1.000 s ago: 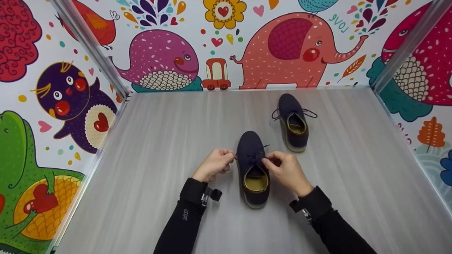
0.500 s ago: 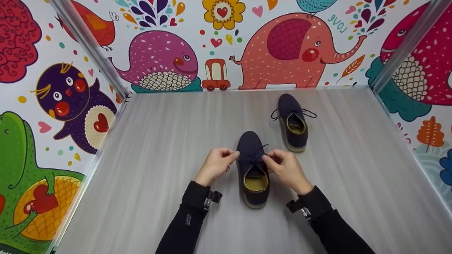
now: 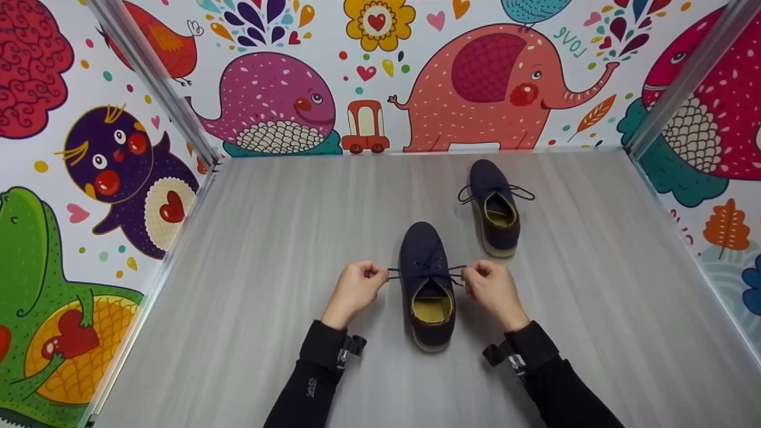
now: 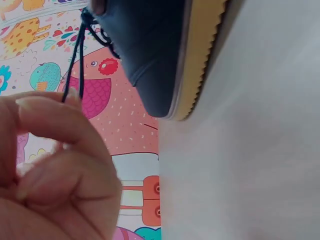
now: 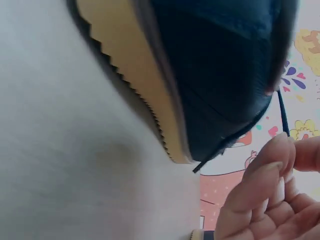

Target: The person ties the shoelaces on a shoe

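A navy shoe (image 3: 421, 241) with a tan sole (image 4: 202, 55) stands on the floor between both hands, toe pointing away. My left hand (image 3: 355, 291) pinches a shoelace loop (image 4: 80, 57) drawn out to the left of the shoe. On the other side, my right hand (image 3: 496, 292) pinches another part of the shoelace (image 5: 283, 114), pulled out to the right. The laces cross at the knot (image 3: 429, 273) over the tongue. A loose lace end (image 5: 210, 159) hangs down the shoe's right side in the right wrist view. Both hands are held apart from the shoe itself.
A second navy shoe (image 3: 489, 175), its lace tied in a bow, stands farther back to the right. The grey wood-look floor (image 3: 285, 226) is bounded by walls with cartoon animals (image 3: 475, 89). Metal strips (image 3: 160, 83) run along the wall corners.
Both hands were close against the shoe's sides; they have moved outward and slightly nearer to me. The lace now stretches out taut on both sides of the shoe.
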Motion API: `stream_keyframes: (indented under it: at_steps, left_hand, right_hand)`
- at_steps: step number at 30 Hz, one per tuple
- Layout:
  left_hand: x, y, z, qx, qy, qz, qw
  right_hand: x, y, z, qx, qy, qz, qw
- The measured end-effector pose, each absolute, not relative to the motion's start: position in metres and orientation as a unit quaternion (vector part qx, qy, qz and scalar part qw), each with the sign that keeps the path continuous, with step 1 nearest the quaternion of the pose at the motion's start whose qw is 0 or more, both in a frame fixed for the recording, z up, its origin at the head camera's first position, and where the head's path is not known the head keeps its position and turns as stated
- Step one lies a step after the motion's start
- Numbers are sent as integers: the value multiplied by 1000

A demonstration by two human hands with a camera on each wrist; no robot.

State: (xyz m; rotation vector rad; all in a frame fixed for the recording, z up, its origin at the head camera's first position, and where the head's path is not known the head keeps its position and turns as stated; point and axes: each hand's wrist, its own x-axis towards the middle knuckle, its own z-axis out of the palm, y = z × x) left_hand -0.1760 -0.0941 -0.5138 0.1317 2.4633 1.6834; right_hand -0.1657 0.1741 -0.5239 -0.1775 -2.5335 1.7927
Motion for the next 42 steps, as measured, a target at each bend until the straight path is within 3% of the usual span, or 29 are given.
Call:
stream_keyframes:
  at_steps: [5, 9, 15, 21, 29, 35, 42]
  left_hand:
    - [-176, -92, -512, 48, 830, 551, 70]
    - [-178, -91, -510, 63, 838, 537, 78]
    - [-178, -88, -509, 63, 836, 541, 72]
    - [-174, -91, -511, 71, 854, 514, 36]
    - [-172, -92, -511, 70, 860, 505, -14]
    - [-173, -93, -511, 85, 860, 503, 19]
    - [-170, -93, -515, 76, 877, 475, -4]
  right_hand:
    - [-165, 181, -514, 10, -801, 598, -32]
    - [-167, 184, -504, 51, -798, 600, -35]
    - [-169, 184, -504, 60, -817, 572, 45]
    - [-169, 186, -519, -6, -830, 548, 108]
    - [-170, 189, -523, -40, -817, 575, 24]
    - [-170, 189, -509, -3, -780, 623, -60]
    - [-169, 192, -519, 3, -816, 578, 22]
